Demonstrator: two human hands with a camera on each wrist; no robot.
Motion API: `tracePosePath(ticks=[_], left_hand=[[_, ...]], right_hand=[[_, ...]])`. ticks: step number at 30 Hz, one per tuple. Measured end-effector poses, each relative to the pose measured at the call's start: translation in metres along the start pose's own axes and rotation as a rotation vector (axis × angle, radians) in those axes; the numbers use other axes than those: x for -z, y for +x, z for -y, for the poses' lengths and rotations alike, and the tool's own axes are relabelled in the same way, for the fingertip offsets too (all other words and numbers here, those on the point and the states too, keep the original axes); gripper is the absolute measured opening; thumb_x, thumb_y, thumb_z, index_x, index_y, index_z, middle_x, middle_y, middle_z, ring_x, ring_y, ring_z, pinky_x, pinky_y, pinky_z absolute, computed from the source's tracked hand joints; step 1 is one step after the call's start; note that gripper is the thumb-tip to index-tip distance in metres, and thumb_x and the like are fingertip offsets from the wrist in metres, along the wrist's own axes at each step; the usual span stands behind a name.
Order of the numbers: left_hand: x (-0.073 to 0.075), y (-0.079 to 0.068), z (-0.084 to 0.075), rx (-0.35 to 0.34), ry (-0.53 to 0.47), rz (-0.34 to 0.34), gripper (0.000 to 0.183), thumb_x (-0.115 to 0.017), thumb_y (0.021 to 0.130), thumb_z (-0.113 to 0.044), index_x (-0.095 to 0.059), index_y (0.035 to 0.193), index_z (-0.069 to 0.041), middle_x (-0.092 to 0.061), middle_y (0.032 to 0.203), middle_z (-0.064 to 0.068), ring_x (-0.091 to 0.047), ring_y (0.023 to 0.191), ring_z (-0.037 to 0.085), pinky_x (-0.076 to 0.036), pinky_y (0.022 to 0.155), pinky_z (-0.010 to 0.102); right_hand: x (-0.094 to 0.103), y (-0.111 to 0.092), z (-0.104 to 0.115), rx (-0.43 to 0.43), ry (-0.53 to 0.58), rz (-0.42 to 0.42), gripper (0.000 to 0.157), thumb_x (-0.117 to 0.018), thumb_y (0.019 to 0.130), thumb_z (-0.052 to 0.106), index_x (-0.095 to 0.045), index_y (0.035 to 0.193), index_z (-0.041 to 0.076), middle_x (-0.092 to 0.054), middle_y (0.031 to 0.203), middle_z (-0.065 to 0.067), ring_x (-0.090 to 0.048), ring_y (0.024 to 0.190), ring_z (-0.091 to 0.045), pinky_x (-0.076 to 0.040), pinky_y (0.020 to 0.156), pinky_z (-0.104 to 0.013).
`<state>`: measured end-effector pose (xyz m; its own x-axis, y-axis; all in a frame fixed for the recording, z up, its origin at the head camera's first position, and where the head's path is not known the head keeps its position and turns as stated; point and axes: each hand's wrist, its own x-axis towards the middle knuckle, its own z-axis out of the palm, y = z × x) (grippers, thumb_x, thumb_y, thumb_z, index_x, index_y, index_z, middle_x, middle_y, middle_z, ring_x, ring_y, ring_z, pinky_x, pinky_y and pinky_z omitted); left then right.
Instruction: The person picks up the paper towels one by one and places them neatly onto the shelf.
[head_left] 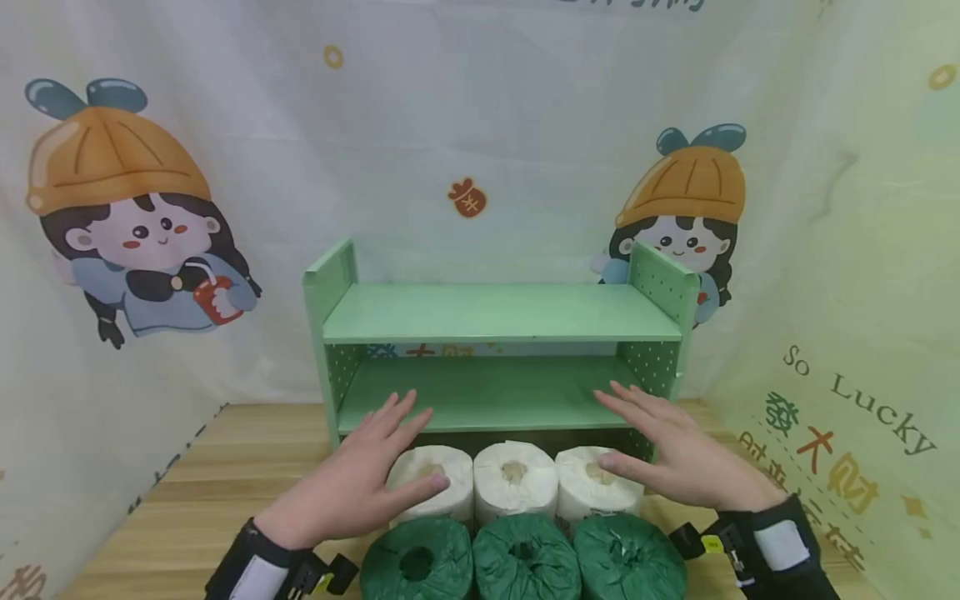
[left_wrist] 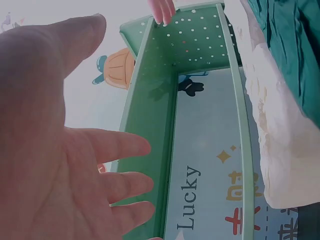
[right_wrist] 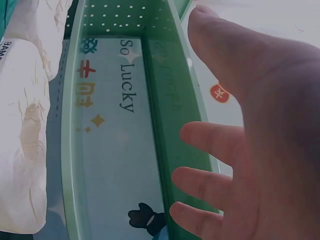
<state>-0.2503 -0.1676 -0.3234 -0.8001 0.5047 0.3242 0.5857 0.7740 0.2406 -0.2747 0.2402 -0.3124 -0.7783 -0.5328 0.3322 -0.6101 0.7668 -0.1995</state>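
My left hand [head_left: 356, 483] hovers with fingers spread over the left side of a row of wrapped rolls, holding nothing. Opposite it, my right hand [head_left: 675, 450] is likewise spread, its thumb in front of the right white roll [head_left: 588, 500]. Three white-wrapped rolls stand upright side by side, among them the middle one [head_left: 515, 479] and the left one [head_left: 450, 508]. Nearer to me stand three rolls in green wrapping: left [head_left: 417, 560], middle [head_left: 527, 560] and right [head_left: 630, 558]. Both palms show in the wrist views, with straight fingers.
Behind the rolls stands a green two-tier shelf [head_left: 502, 312] with perforated side panels. Its lower board [head_left: 487, 392] lies just beyond my fingertips. A wooden tabletop [head_left: 187, 483] carries everything. Printed cloth [head_left: 480, 108] hangs at the back and along both sides.
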Motion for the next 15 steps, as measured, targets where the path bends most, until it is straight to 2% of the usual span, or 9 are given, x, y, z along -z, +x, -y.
tracePosePath(ticks=[11,15], left_hand=[[0.0029,0.0001,0.0013,0.017,-0.007,0.02,0.085,-0.042,0.093,-0.074,-0.023,0.156,-0.021,-0.005,0.16,0.0,0.001,0.142,0.021,-0.016,0.113,0.059],[0.0028,-0.0008,0.0019,0.032,-0.026,0.029,0.084,-0.043,0.093,-0.073,-0.023,0.156,-0.022,-0.007,0.16,0.0,-0.001,0.142,0.022,-0.022,0.109,0.063]], right_hand=[[0.003,0.0004,0.0024,0.016,-0.001,-0.006,0.074,-0.058,0.095,0.059,-0.027,0.155,0.03,-0.02,0.158,-0.005,-0.018,0.139,-0.034,-0.028,0.101,-0.07],[0.0007,-0.0001,0.0021,0.02,0.006,-0.006,0.074,-0.058,0.095,0.059,-0.026,0.155,0.032,-0.02,0.158,-0.003,-0.019,0.138,-0.034,-0.029,0.101,-0.07]])
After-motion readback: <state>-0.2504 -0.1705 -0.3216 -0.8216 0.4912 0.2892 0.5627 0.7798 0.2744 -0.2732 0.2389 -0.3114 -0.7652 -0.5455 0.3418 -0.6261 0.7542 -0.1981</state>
